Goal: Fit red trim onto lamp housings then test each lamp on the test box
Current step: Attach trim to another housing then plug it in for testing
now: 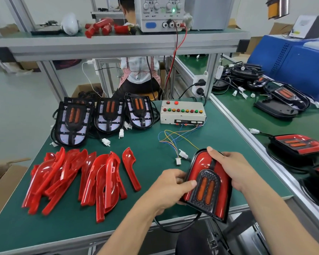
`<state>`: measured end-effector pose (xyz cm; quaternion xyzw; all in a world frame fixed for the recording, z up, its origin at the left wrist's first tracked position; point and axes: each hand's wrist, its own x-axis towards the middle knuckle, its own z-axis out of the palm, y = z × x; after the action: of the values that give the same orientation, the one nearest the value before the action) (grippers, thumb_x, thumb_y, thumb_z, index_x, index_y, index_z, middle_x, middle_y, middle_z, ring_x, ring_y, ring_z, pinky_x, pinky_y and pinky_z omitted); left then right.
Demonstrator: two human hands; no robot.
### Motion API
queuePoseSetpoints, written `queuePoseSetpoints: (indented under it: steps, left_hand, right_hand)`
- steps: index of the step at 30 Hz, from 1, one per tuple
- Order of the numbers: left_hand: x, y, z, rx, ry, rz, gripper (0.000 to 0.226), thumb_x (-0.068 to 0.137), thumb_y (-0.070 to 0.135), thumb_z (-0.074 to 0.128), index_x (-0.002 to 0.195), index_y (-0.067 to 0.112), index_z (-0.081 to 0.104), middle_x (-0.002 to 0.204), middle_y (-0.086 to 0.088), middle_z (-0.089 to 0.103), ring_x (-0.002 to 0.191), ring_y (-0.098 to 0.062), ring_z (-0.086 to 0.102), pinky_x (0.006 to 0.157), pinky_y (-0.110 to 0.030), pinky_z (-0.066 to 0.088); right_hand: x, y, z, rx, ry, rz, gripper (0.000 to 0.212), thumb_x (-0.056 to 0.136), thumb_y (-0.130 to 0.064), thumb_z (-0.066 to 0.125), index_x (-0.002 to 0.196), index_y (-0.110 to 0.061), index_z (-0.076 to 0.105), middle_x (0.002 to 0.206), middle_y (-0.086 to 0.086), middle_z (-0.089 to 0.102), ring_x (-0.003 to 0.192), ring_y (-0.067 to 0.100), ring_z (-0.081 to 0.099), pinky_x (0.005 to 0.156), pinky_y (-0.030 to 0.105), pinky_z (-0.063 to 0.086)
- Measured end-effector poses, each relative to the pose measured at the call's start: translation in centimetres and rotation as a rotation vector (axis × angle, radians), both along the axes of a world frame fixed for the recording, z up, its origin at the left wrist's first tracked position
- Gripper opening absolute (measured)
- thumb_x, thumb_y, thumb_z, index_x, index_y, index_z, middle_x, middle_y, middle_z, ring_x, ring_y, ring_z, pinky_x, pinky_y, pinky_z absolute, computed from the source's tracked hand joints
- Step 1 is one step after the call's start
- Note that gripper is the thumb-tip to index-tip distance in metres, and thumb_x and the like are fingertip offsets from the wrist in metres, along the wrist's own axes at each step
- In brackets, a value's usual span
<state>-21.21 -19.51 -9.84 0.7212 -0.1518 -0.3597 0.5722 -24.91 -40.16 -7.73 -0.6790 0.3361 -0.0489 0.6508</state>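
I hold a black lamp housing (208,186) with red trim fitted on both sides, over the front right of the green table. My left hand (170,188) grips its left edge, thumb pressing on the trim. My right hand (226,165) grips the top right edge. Several loose red trim pieces (81,179) lie in a pile at the left. Three bare housings (107,115) stand in a row at the back. The white test box (181,112) with coloured buttons sits at the back right, and its coloured wires end in white plugs (181,156) on the table.
A power supply (162,13) stands on the upper shelf, red and black leads running down from it. Finished lamps (298,144) and black housings lie on the right bench. Another person sits beyond the table. A cardboard box (6,183) stands at the left.
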Motion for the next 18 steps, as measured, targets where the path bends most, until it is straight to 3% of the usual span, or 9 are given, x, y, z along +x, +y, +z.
queuePoseSetpoints:
  steps: [5,10,14,18]
  left_hand:
    - [0.0,-0.1,-0.3,-0.038,0.022,0.045,0.020,0.096,0.020,0.071,0.114,0.011,0.068,0.095,-0.009,0.078,0.076,-0.016,0.075,0.058,-0.026,0.055]
    - [0.1,-0.3,-0.7,0.039,-0.047,-0.009,0.026,0.098,0.043,0.066,0.105,0.019,0.072,0.092,-0.001,0.079,0.080,-0.009,0.074,0.066,-0.026,0.061]
    - [0.8,-0.1,-0.7,0.249,-0.316,0.013,0.050,0.093,0.063,0.058,0.088,0.015,0.073,0.078,-0.002,0.073,0.061,-0.011,0.069,0.062,-0.034,0.063]
    - [1.3,0.5,-1.0,0.282,-0.399,-0.028,0.038,0.092,0.058,0.061,0.089,0.021,0.071,0.081,-0.001,0.074,0.065,-0.014,0.070,0.064,-0.035,0.062]
  right_hand:
    - [0.2,0.0,0.0,-0.043,0.029,-0.017,0.044,0.082,-0.041,0.082,0.093,0.000,0.073,0.076,0.014,0.077,0.066,0.030,0.076,0.059,0.032,0.059]
    - [0.2,-0.8,-0.9,-0.102,0.120,-0.031,0.048,0.083,-0.051,0.079,0.092,-0.004,0.072,0.071,0.010,0.077,0.064,0.028,0.076,0.065,0.036,0.060]
    - [0.6,-0.9,-1.6,-0.286,0.195,0.057,0.055,0.085,-0.061,0.070,0.085,-0.007,0.075,0.061,0.000,0.074,0.053,0.016,0.072,0.056,0.025,0.052]
    - [1.4,-0.8,-1.7,-0.559,0.288,0.202,0.064,0.086,-0.071,0.060,0.067,-0.010,0.067,0.063,0.003,0.069,0.061,0.020,0.067,0.056,0.028,0.042]
